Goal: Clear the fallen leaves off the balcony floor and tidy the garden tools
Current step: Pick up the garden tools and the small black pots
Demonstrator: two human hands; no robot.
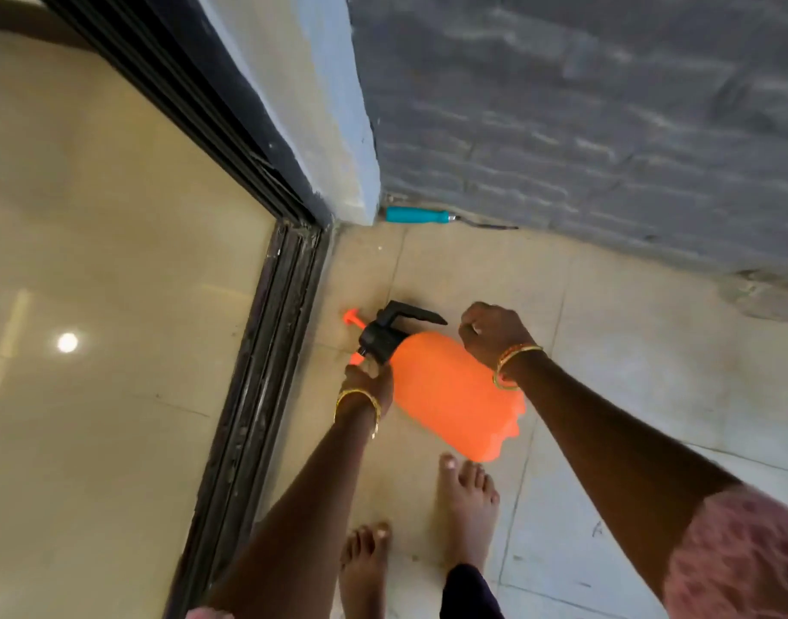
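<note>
Beige tiled balcony floor, grout lines visible. Orange pressure sprayer tilted low over tile at centre, black pump head toward 10 o'clock; contact with floor unclear. Teal-handled hand tool flat on floor at 12 o'clock, along grey brick wall base. Two bare feet at 6 o'clock.

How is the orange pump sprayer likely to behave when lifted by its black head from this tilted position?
The orange sprayer looks like rigid plastic, so it should keep its shape. Its rounded body may roll if it is let go on its side. Its weight is uncertain, since no water level shows. The left hand grips near the black pump head, so the tank may swing below it.
</note>
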